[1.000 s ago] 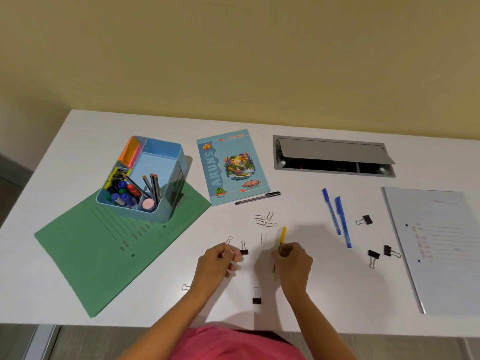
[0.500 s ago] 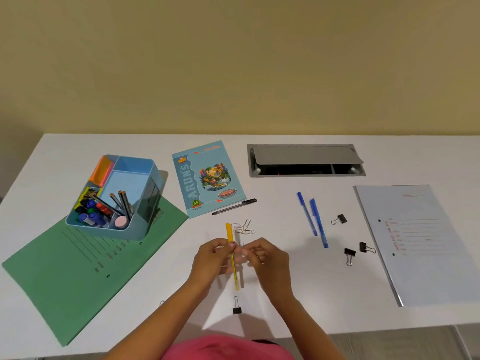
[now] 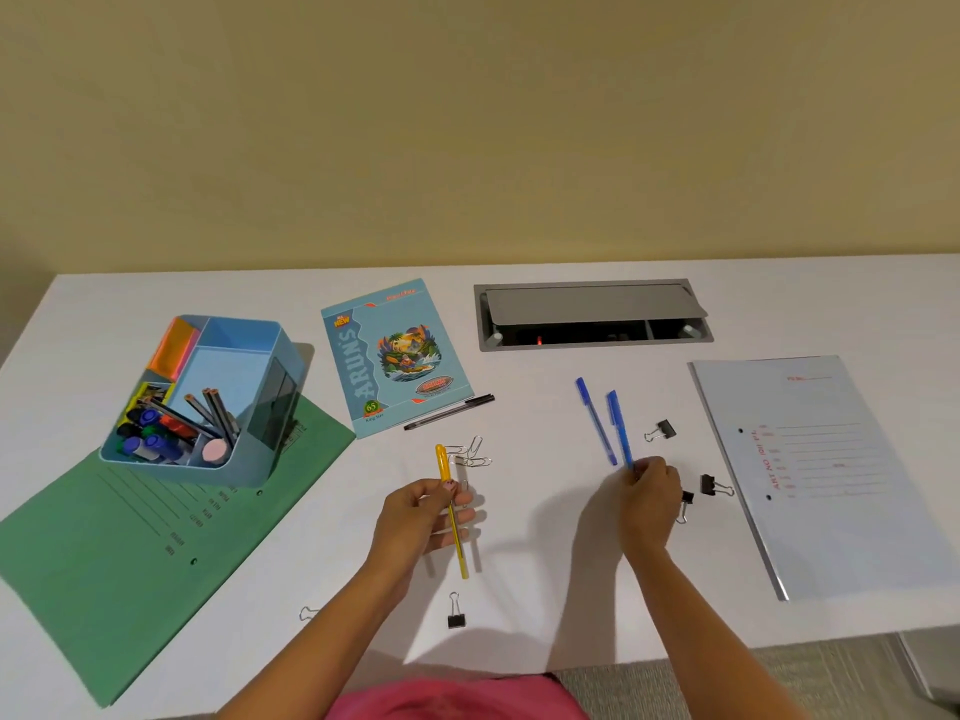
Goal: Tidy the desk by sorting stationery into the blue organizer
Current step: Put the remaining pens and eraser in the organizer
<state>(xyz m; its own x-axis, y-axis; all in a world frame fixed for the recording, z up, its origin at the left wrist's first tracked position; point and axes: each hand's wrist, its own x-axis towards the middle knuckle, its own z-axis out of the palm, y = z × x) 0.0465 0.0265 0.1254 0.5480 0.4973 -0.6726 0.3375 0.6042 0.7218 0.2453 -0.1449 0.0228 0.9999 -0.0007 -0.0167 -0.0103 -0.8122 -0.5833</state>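
Frame centre: the left hand [image 3: 415,517] grips a yellow pen [image 3: 444,462], near vertical, cap uppermost. Further right, the right hand [image 3: 649,504] seemingly pinches the lower end of a blue pen [image 3: 620,428] running up-frame; organizer [image 3: 182,471] mid-left.

The left hand [image 3: 415,517] held a yellow pen [image 3: 444,465] over the white desk [image 3: 519,589], and its far end pointed at some paper clips [image 3: 470,454]. The right hand [image 3: 649,504] pinched the near end of a blue pen [image 3: 618,428] that lay just beside a second blue pen [image 3: 592,413]. The blue organizer [image 3: 275,402], with pencils and markers inside, stood on a green folder [image 3: 104,563] at the left.
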